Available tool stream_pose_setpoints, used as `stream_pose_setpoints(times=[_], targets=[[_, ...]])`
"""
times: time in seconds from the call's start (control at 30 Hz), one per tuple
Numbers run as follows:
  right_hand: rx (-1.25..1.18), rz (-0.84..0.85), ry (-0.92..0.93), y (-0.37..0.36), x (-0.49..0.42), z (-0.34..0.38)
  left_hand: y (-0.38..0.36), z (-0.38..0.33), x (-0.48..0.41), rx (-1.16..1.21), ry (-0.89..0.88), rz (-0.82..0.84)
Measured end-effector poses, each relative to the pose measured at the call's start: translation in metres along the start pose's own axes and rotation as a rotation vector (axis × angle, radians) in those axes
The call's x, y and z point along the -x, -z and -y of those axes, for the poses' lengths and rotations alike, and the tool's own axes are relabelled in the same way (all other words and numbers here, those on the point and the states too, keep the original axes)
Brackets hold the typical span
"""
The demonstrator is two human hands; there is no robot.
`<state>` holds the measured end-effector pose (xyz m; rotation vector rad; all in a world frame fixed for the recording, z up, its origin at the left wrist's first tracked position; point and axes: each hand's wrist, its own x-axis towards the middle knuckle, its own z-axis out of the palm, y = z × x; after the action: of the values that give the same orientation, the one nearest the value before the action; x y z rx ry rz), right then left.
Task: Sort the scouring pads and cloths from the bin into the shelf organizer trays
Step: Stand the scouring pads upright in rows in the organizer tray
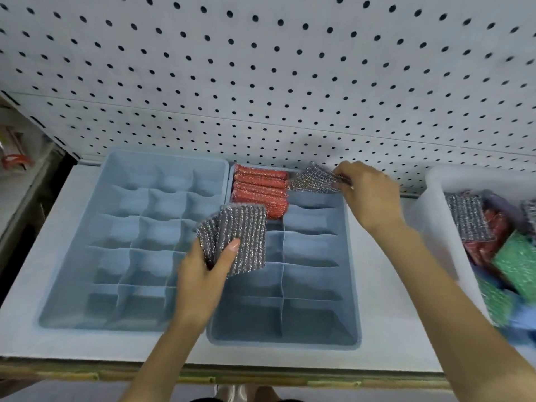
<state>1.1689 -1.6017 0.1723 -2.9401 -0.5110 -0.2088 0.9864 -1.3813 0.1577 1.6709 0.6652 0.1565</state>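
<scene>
The silver scouring pads [240, 239] in my left hand [203, 274] look rough, ribbed and sparkly, like shiny metal thread. The red scouring pads [259, 190] at 12 o'clock glitter too. Both blue organizer trays [76, 256] are smooth, dull plastic. The bin [435, 227] at 3 o'clock is milky plastic.

Left grip [203, 271] near, right grip [368, 190] farther forward, both pinching.
</scene>
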Motion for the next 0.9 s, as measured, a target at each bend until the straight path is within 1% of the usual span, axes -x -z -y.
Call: stream_pose_setpoints(times=[0.1, 0.13, 0.2, 0.23, 0.37, 0.5, 0.57, 0.63, 0.77, 0.83, 0.87, 0.9], targets=[[0.123, -0.045, 0.107, -0.011, -0.003, 0.013, -0.001, 0.001, 0.002, -0.059, 0.002, 0.007], [0.138, -0.01, 0.109, -0.015, -0.004, 0.016, -0.001, 0.002, 0.001, -0.065, 0.003, 0.0], [0.126, 0.051, 0.047, -0.025, -0.006, 0.018, -0.002, 0.004, 0.001, -0.079, 0.003, -0.011], [0.109, 0.049, 0.029, -0.028, -0.006, 0.017, -0.002, 0.004, 0.001, -0.088, 0.003, -0.01], [0.04, -0.073, 0.122, -0.042, -0.001, 0.008, -0.003, 0.001, 0.001, -0.109, -0.005, -0.002], [-0.038, -0.172, 0.154, -0.047, 0.0, 0.009, -0.004, 0.0, 0.002, -0.116, -0.019, -0.009], [-0.07, -0.191, 0.16, -0.05, 0.0, 0.011, -0.005, 0.0, 0.002, -0.109, -0.018, -0.006], [-0.156, -0.17, 0.088, -0.053, -0.002, 0.014, -0.005, 0.001, 0.001, -0.098, -0.012, -0.002], [-0.398, -0.032, -0.072, -0.041, -0.009, 0.013, -0.003, -0.001, 0.001, -0.048, 0.006, 0.014], [-0.574, -0.104, -0.158, -0.018, -0.002, 0.02, -0.003, -0.007, 0.004, -0.011, 0.01, 0.019], [-0.708, -0.104, -0.206, -0.003, 0.006, 0.029, -0.004, -0.011, 0.007, 0.007, -0.004, 0.012], [-0.88, -0.02, -0.257, 0.012, 0.018, 0.042, -0.007, -0.016, 0.01, 0.031, -0.026, 0.005]])
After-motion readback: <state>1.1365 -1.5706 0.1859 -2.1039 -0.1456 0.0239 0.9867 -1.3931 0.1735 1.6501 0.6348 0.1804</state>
